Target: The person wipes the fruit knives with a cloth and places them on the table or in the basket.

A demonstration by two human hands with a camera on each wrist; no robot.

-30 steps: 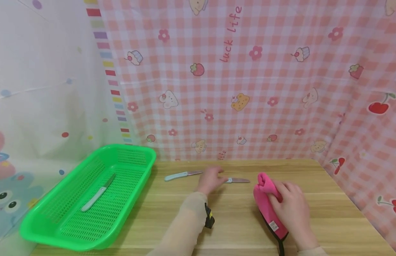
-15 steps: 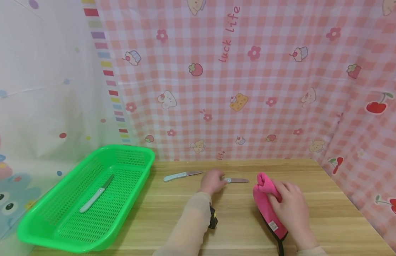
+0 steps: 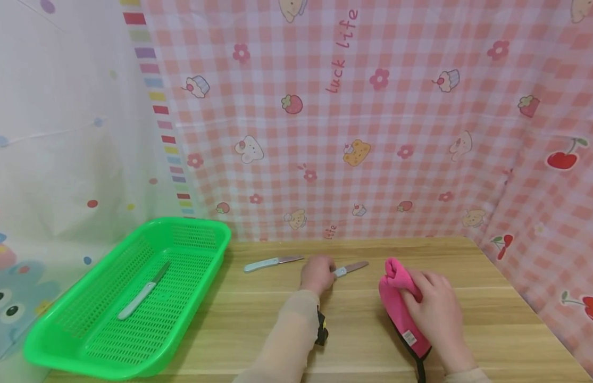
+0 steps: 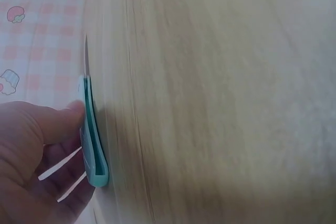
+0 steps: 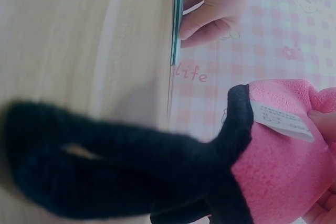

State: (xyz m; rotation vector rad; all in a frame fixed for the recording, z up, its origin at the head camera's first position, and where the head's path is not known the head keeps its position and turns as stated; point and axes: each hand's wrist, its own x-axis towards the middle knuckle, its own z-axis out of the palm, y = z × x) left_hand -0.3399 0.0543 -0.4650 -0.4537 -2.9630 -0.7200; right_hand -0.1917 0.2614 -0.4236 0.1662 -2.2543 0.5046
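My left hand [image 3: 317, 274] pinches the pale teal handle of a folding knife [image 3: 352, 268] near the back of the table. Its blade points right and slightly away from me. In the left wrist view, thumb and fingers sit on either side of the knife's slotted handle [image 4: 93, 140], blade extended. My right hand [image 3: 440, 314] grips a folded pink cloth [image 3: 404, 314] with black edging, a white label and a black loop. Close up in the right wrist view, the dark loop [image 5: 105, 177] hangs toward the camera. A second open folding knife [image 3: 262, 265] lies left of my left hand.
On the left stands a green perforated plastic basket [image 3: 219, 260] with another knife [image 3: 138, 300] inside it. The wooden tabletop [image 3: 353, 340] ends at a pink checked curtain [image 3: 320, 127] behind, with more curtain at both sides.
My left fingers have closed on the knife's handle, and its blade has swung so the tip points farther away. The right hand and pink cloth have stayed put.
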